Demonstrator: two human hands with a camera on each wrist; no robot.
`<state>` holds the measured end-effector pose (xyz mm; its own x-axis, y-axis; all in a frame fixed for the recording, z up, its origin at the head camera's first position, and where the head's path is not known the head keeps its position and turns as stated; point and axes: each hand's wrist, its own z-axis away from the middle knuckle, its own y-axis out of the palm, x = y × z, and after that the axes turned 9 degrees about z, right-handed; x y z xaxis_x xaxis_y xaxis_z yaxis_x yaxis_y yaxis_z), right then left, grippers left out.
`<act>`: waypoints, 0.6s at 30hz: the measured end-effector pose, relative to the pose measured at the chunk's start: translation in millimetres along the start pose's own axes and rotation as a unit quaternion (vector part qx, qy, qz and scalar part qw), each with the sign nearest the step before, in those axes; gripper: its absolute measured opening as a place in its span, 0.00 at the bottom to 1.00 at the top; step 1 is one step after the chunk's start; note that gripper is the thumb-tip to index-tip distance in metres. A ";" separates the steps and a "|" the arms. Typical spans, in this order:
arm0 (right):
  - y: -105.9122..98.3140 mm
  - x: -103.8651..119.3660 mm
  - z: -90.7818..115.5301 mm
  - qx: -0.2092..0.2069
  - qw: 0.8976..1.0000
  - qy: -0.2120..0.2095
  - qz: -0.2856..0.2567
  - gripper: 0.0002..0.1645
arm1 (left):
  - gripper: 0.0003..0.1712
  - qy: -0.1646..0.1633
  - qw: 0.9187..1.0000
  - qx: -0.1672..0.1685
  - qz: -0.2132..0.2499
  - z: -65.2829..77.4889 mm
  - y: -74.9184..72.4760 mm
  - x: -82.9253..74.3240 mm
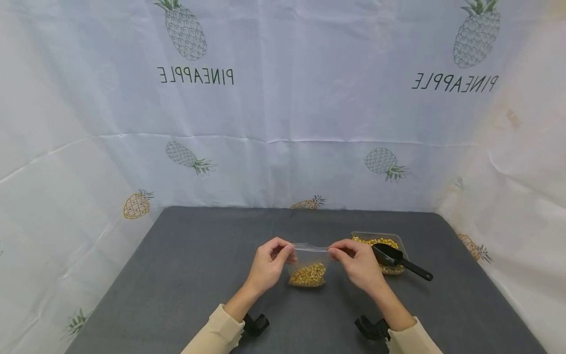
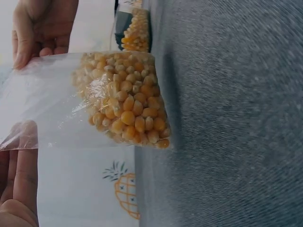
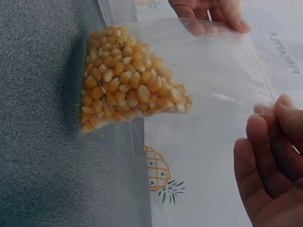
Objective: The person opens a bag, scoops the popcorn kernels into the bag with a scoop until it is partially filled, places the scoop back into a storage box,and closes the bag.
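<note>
A clear zip bag [image 1: 308, 274] partly filled with corn kernels [image 3: 128, 80] hangs upright between both hands, its bottom close over the grey table. My left hand [image 1: 268, 263] pinches the bag's top left corner between thumb and fingers. At the opposite top corner, my right hand [image 1: 359, 263] pinches the plastic the same way. The bag's top edge is stretched nearly straight between them. In the left wrist view the kernels [image 2: 128, 99] are heaped in the lower part, with slack plastic above.
Behind the right hand stands a clear plastic container [image 1: 403, 246] of corn kernels. A black scoop [image 1: 389, 254] lies across it, handle pointing right. The dark grey table [image 1: 199, 275] is bordered by a white pineapple-print cloth [image 1: 287, 108] at the back and sides.
</note>
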<state>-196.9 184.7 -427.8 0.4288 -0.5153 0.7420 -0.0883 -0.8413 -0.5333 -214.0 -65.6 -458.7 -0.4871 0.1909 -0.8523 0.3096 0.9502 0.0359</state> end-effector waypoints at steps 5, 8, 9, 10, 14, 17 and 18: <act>3.5 -5.7 -0.7 0.005 1.000 0.004 -0.001 0.05 | 0.08 -0.004 1.000 -0.002 -0.003 2.1 -0.5 4.7; 5.4 -7.9 0.0 0.003 1.000 0.006 0.001 0.04 | 0.07 -0.005 1.000 0.000 -0.006 3.1 -0.6 7.0; 5.7 -8.3 0.2 0.003 1.000 0.005 0.002 0.04 | 0.07 -0.005 1.000 0.001 -0.006 3.2 -0.5 7.5; 6.0 -8.7 0.4 0.003 1.000 0.004 0.003 0.04 | 0.07 -0.005 1.000 0.001 -0.006 3.4 -0.3 7.8; 6.9 -9.6 0.3 0.004 1.000 -0.003 0.008 0.03 | 0.07 -0.005 1.000 -0.001 -0.005 3.6 0.2 8.8; 8.0 -9.8 -0.3 0.005 1.000 -0.006 0.015 0.03 | 0.07 -0.006 1.000 -0.005 -0.009 3.8 1.1 8.8; 8.4 -9.7 -0.5 0.005 1.000 -0.006 0.017 0.03 | 0.07 -0.006 1.000 -0.006 -0.011 3.9 1.4 8.8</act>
<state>-202.2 182.6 -439.3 0.4355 -0.5422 0.7185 -0.0936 -0.8212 -0.5630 -214.7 -63.5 -468.2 -0.4840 0.1667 -0.8591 0.2894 0.9570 0.0227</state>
